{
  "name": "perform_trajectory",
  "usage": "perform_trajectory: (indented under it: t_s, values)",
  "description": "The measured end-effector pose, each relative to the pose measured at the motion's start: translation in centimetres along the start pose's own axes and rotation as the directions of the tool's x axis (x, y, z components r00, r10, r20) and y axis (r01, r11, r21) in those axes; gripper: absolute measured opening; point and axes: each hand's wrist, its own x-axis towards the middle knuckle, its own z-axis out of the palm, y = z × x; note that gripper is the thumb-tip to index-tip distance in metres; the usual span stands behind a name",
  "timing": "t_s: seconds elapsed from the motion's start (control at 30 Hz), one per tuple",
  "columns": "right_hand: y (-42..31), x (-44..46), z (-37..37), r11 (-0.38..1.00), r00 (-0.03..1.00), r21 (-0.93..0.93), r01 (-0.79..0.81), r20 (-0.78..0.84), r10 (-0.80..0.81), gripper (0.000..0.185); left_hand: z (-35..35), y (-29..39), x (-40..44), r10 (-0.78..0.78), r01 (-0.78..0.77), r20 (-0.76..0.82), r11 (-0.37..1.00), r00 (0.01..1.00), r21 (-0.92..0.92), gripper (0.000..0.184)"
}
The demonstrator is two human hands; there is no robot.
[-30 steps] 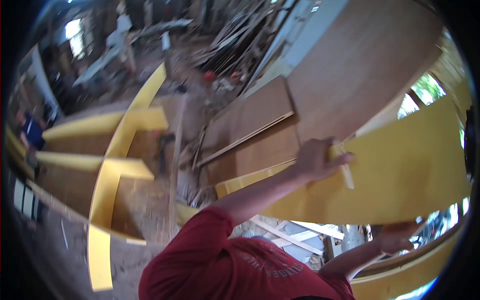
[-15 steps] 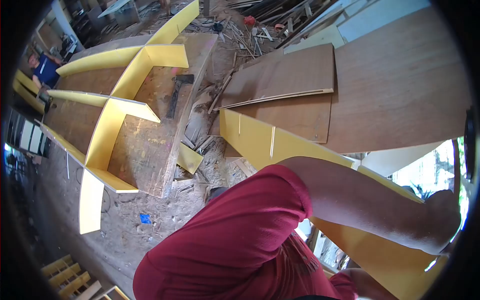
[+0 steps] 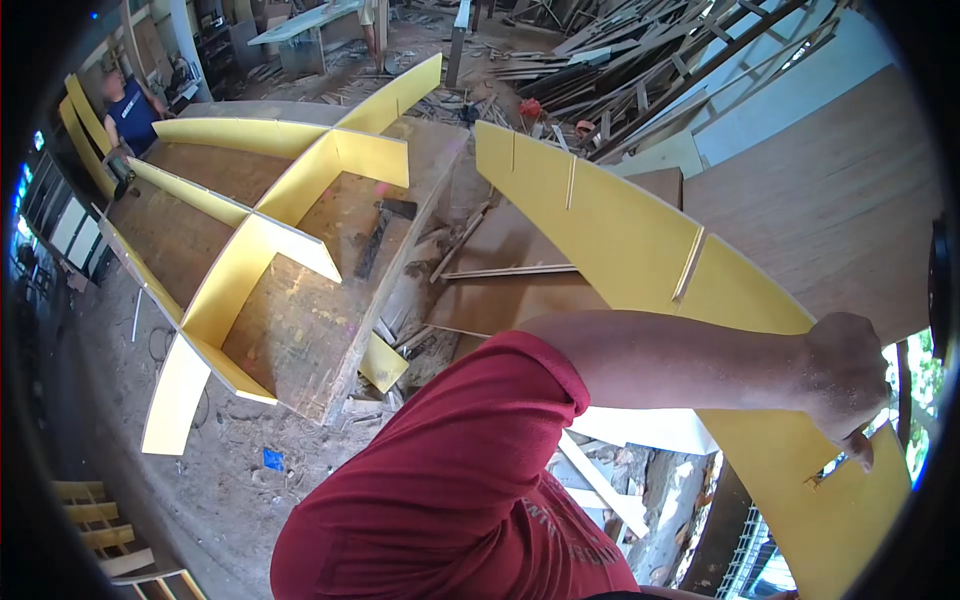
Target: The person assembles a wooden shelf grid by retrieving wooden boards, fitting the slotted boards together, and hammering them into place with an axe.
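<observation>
My left hand (image 3: 850, 380) is at the right, its fingers wrapped over the edge of a long yellow panel (image 3: 640, 235). This panel is curved along one edge, has narrow slots cut into it, and runs from the upper middle to the lower right. My left forearm crosses in front of it and hides part of it. My right hand cannot be made out. On a wooden table (image 3: 300, 310) at the left stands a frame of interlocked yellow panels (image 3: 215, 285). A dark hammer (image 3: 375, 240) lies on the table beside the frame.
Another person (image 3: 130, 112) in a dark blue top is at the table's far left end. Large brown sheets (image 3: 810, 210) lean at the right. Scrap wood (image 3: 620, 60) is piled at the back, and a blue scrap (image 3: 273, 459) lies on the floor.
The held yellow panel has swung up, showing more of its slotted face. My left arm has straightened across it. The view has shifted, so the table and frame appear lower.
</observation>
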Motion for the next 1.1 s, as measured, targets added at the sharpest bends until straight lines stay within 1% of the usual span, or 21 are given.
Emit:
perform_trajectory:
  t_s: [0.07, 0.17, 0.27, 0.33, 0.4, 0.43, 0.5, 0.53, 0.6, 0.67, 0.77, 0.87, 0.9, 1.0, 1.1]
  values:
    - [-0.4, 0.0, 1.5, 1.000, 1.000, 0.012, -0.009, 0.007, 0.009, 0.078, -1.5, -0.6, -0.8, 0.034, -0.034, -0.015, 0.998, 0.999, 0.047, 0.073]
    - [-1.3, -0.3, 3.7, 1.000, 1.000, 0.004, -0.019, -0.002, 0.019, 0.076, -5.8, -1.5, -2.6, 0.085, -0.096, 0.109, 0.990, 0.990, 0.101, 0.072]
    - [-2.5, -0.4, 6.3, 1.000, 0.999, -0.009, -0.027, -0.023, 0.027, 0.075, -9.3, -2.8, -4.0, 0.090, -0.102, 0.132, 0.990, 0.987, 0.092, 0.072]
    - [-3.4, -0.5, 8.2, 0.999, 0.999, -0.020, -0.032, -0.033, 0.031, 0.074, -11.1, -3.6, -5.0, 0.170, -0.167, -0.015, 0.977, 0.985, 0.131, 0.070]
    - [-4.3, -0.6, 10.1, 0.999, 0.999, -0.035, -0.036, -0.042, 0.034, 0.073, -13.4, -4.8, -6.5, 0.198, -0.187, -0.046, 0.967, 0.979, 0.172, 0.069]
    - [-4.7, -0.6, 10.9, 0.998, 0.998, -0.045, -0.037, -0.047, 0.035, 0.073, -14.9, -5.6, -7.4, 0.184, -0.180, -0.004, 0.965, 0.983, 0.189, 0.068]
    - [-5.5, -0.6, 12.6, 0.997, 0.998, -0.062, -0.035, -0.054, 0.032, 0.072, -17.2, -7.7, -9.4, 0.174, -0.167, -0.018, 0.964, 0.985, 0.206, 0.068]
    - [-5.9, -0.4, 13.5, 0.997, 0.998, -0.069, -0.031, -0.056, 0.027, 0.072, -17.9, -8.9, -10.8, 0.181, -0.164, -0.067, 0.965, 0.981, 0.205, 0.068]
    - [-6.6, -0.3, 15.0, 0.997, 0.997, -0.074, -0.031, -0.067, 0.026, 0.071, -20.3, -10.8, -13.2, 0.157, -0.149, -0.019, 0.964, 0.987, 0.220, 0.069]
    - [-7.2, -0.1, 16.6, 0.996, 0.996, -0.081, -0.032, -0.083, 0.026, 0.070, -24.0, -12.2, -16.2, 0.078, -0.119, 0.168, 0.959, 0.983, 0.256, 0.070]
    - [-7.7, 0.3, 18.4, 0.995, 0.995, -0.096, -0.031, -0.101, 0.022, 0.068, -24.8, -16.2, -20.3, 0.068, -0.086, 0.068, 0.949, 0.995, 0.304, 0.073]
    - [-8.3, 0.7, 20.0, 0.992, 0.992, -0.121, -0.040, -0.120, 0.025, 0.067, -25.8, -19.6, -25.3, -0.056, 0.019, 0.108, 0.948, 0.993, 0.317, 0.075]
    - [-8.3, 1.0, 20.1, 0.990, 0.992, -0.133, -0.035, -0.129, 0.018, 0.067, -25.8, -21.0, -27.1, -0.032, 0.015, 0.053, 0.954, 0.998, 0.300, 0.074]
    - [-8.4, 2.0, 19.9, 0.987, 0.987, -0.158, -0.015, -0.159, -0.011, 0.066, -26.0, -24.4, -32.1, 0.025, 0.027, -0.121, 0.912, 0.992, 0.410, 0.076]
    - [-8.6, 3.6, 17.3, 0.978, 0.971, -0.206, 0.025, -0.228, -0.072, 0.064, -26.8, -27.3, -37.0, 0.006, 0.090, -0.191, 0.866, 0.982, 0.493, 0.072]
